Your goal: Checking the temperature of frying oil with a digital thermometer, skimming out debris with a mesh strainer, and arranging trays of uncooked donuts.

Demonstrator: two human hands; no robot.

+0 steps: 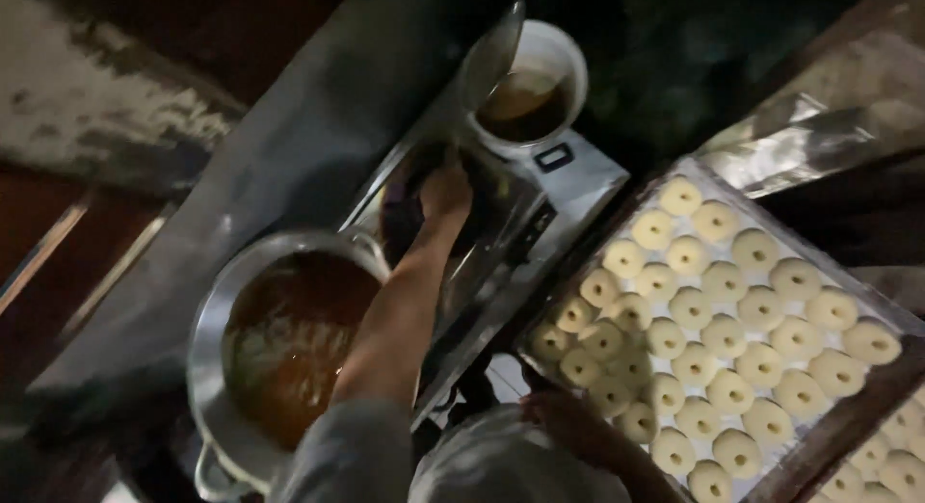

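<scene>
Grey sleeve (352, 455), left hand (445, 190) over dark tray (501, 224), fingers' grip unclear, right hand (559, 411) loose beside one cookie sheet (848, 421), one pot (217, 368)

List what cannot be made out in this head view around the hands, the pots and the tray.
- Left hand: its fingers and whatever they touch are lost in shadow and blur.
- Right hand: dim, partly behind the grey cloth; grip unclear.
- Large pot: bottom edge cuts it off, the forearm crosses it.
- White tub: brown contents too dark to identify.
- Tray of dough rings: runs off the lower right edge.
</scene>
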